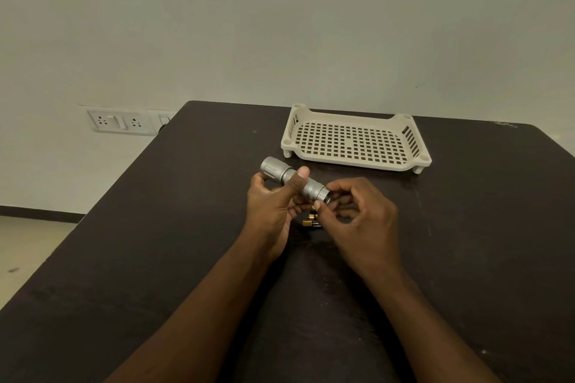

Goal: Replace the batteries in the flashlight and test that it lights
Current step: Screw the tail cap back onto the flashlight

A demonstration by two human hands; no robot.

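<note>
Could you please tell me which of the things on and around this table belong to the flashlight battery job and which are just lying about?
Part of the job:
flashlight, held by the left hand
right hand, at the flashlight's tail end
batteries, on the table under the hands

Just lying about:
perforated tray
wall sockets
</note>
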